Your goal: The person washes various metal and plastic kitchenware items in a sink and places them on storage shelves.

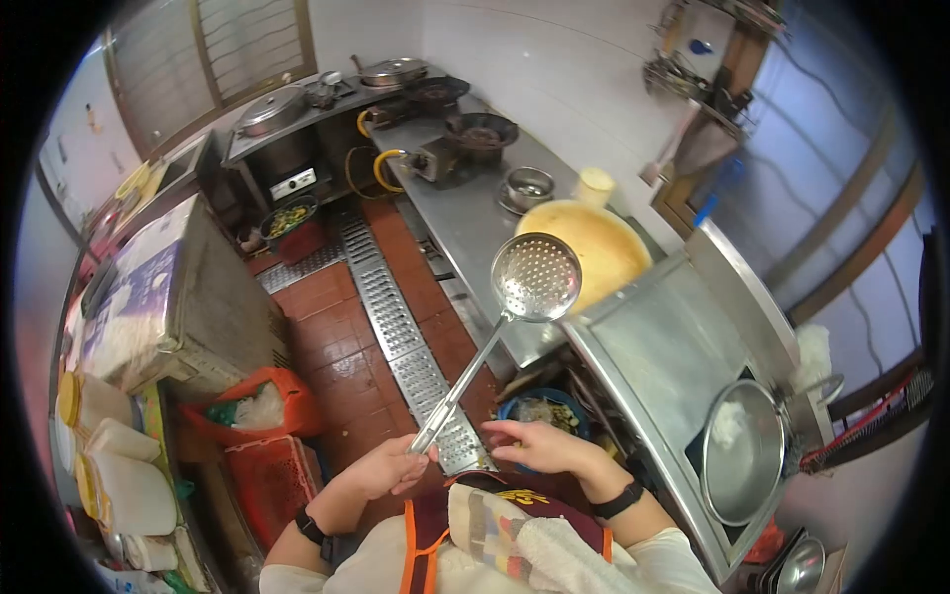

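A metal skimmer (pixel 537 276) with a round perforated bowl is held out in front of me, its long handle sloping down to the left. My left hand (pixel 386 467) is closed around the end of that handle. Just right of the handle, apart from it, my right hand (pixel 542 445) has its index finger stretched out and holds nothing. From this view the skimmer's bowl overlaps a large round yellowish board (pixel 604 243) on the steel counter (pixel 445 213).
A steel basin (pixel 744 465) stands at the right on the sink unit. Woks (pixel 482 134) sit along the back counter. A metal floor drain (pixel 386 297) crosses the red tiles. To the left are a red crate (pixel 272 485) and white tubs (pixel 134 495).
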Available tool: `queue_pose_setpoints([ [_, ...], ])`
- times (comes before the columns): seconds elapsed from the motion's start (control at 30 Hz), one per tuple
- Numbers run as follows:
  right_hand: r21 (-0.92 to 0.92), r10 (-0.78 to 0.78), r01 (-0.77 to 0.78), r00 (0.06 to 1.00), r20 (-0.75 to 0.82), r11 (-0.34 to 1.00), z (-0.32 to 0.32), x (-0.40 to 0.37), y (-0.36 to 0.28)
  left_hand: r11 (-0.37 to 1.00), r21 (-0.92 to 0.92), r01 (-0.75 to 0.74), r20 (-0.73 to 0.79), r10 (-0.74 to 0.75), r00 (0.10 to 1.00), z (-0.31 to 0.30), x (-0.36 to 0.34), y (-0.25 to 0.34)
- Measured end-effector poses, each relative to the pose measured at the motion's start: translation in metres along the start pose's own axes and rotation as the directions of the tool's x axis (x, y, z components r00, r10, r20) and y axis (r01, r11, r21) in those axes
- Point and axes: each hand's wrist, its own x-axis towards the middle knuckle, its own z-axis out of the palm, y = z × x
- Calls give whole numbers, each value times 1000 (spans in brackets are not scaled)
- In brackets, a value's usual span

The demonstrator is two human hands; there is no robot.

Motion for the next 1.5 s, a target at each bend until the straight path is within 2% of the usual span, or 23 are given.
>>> queue_pose_setpoints([
  [0.07, 116, -29, 14, 991, 127, 993, 9, 43, -17, 999, -41, -28, -49, 26, 998, -23, -9, -2],
  [0.17, 449, -98, 23, 985, 145, 893, 32, 102, -25, 992, -117, -55, -86, 45, 995, -52, -10, -2],
  [0.27, 676, -27, -160, 966, 258, 719, 31, 148, -42, 975, -211, -73, -112, 50, 992, -78, 2, 11],
  [0.3, 733, 47, -186, 978, 205, 655, 32, 165, -44, 972, -222, -76, -127, 48, 991, -88, 10, 15],
  [0.4, 871, 201, -279, 956, 214, 403, 24, 220, -46, 938, -332, -102, -149, 55, 987, -114, 36, 30],
  [0.47, 879, 181, -308, 949, 258, 364, 17, 260, -46, 909, -408, -87, -181, 13, 983, -139, 60, 31],
  [0.5, 877, 156, -334, 942, 297, 344, 12, 285, -40, 912, -399, -95, -277, -21, 961, -147, 66, 44],
  [0.53, 876, 136, -363, 932, 337, 318, 7, 305, -38, 901, -422, -101, -301, -34, 953, -158, 71, 52],
  [0.57, 863, 146, -432, 902, 407, 262, -2, 322, -45, 889, -447, -103, -320, -52, 946, -170, 73, 59],
  [0.63, 841, 99, -465, 884, 457, 277, -8, 361, -43, 917, -394, -62, -375, -99, 922, -195, 75, 84],
  [0.67, 830, 77, -477, 876, 477, 288, -12, 381, -46, 903, -425, -66, -414, -128, 901, -206, 77, 93],
  [0.7, 827, 184, -505, 862, 472, 248, -18, 392, -63, 889, -453, -70, -450, -160, 879, -217, 79, 99],
  [0.73, 796, 208, -554, 832, 515, 245, -19, 415, -57, 874, -481, -73, -481, -194, 855, -228, 80, 105],
  [0.8, 752, 303, -641, 755, 582, 153, -27, 450, -66, 843, -508, -177, -522, -137, 842, -256, 72, 106],
  [0.87, 722, 257, -685, 719, 646, 101, -26, 496, -45, 837, -491, -242, -566, -95, 819, -300, 61, 95],
  [0.97, 674, 249, -736, 664, 705, 56, -40, 564, -33, 865, -442, -239, -739, -200, 643, -354, 28, 115],
  [1.03, 647, 247, -760, 638, 729, 53, -53, 600, -30, 867, -427, -257, -784, -212, 584, -400, 9, 114],
  [1.13, 621, 16, -783, 621, 783, 16, -85, 640, -29, 891, -367, -267, -830, -185, 526, -467, -7, 135],
  [1.17, 683, 173, -724, 689, 704, 99, -94, 644, -50, 901, -346, -260, -843, -177, 508, -483, -9, 143],
  [1.27, 750, 257, -658, 738, 625, 66, -137, 668, -78, 944, -285, -169, -832, -156, 532, -530, -6, 193],
  [1.33, 809, 378, -582, 770, 514, 85, -167, 682, -99, 949, -258, -180, -833, -124, 540, -563, 7, 217],
  [1.37, 803, 340, -572, 798, 497, 168, -187, 692, -99, 962, -225, -157, -832, -106, 545, -581, 15, 230],
  [1.5, 896, 336, -358, 905, 262, 265, -254, 729, -105, 985, -139, -101, -836, -62, 545, -638, 56, 278],
])
